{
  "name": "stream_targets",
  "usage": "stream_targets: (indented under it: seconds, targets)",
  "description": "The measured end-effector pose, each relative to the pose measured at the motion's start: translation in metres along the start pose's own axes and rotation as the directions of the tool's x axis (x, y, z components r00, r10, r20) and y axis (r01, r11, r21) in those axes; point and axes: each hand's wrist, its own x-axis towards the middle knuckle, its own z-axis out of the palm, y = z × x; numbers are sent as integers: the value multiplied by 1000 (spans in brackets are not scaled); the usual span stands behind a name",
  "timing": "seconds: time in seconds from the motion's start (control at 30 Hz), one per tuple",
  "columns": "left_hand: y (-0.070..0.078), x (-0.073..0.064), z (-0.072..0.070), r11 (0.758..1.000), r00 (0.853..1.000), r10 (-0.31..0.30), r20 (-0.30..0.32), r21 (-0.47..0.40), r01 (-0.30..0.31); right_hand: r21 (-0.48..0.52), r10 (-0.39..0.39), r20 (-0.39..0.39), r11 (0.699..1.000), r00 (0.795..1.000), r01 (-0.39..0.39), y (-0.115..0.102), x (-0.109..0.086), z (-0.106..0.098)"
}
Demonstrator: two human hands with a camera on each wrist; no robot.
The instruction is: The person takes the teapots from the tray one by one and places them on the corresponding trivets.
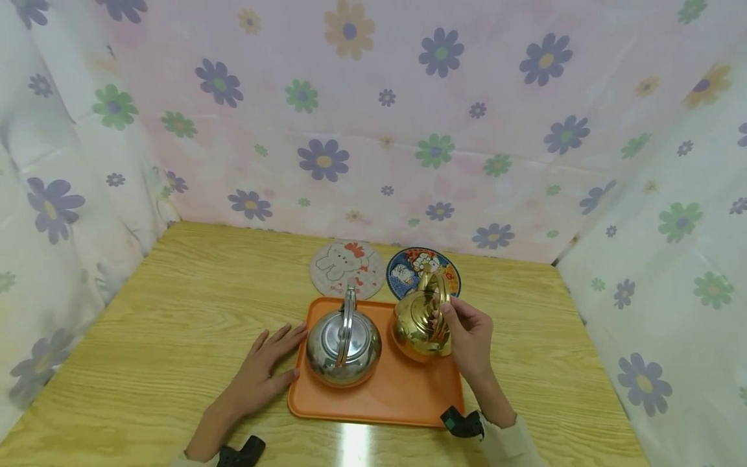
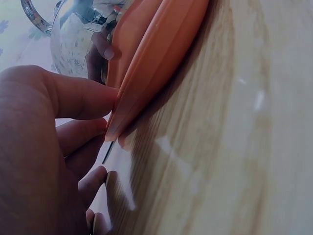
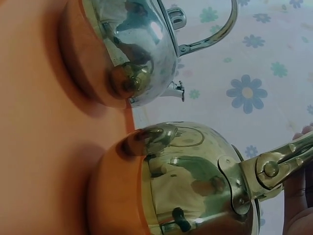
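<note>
Pale flower-printed cloth [image 1: 379, 123] walls off the wood-grain desk [image 1: 175, 311], and it's the right hand [image 1: 474, 337] that's nearer, fingers clasping the arched handle [image 3: 293, 154] of the gold metal kettle [image 1: 415, 321]! Its body lies just left of those fingers, at the right half of the orange rectangular tray [image 1: 403, 395], handle running near-to-far. On the tray's left half stands the round silver metal kettle [image 1: 362, 363]; the left hand [image 1: 259, 370], straight-fingered, touches the tray's left side.
</note>
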Motion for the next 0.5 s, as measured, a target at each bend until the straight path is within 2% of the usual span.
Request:
stream_targets:
  seconds: [0.33, 0.5]
  targets:
    - [-3, -2, 2, 1000, 1000, -10, 12, -10, 10, -1, 44, -7, 999, 999, -44, 0, 2, -1]
    - [-2, -1, 1, 1000, 1000, -9, 15, -6, 9, 13, 37, -6, 999, 999, -37, -1, 4, -1]
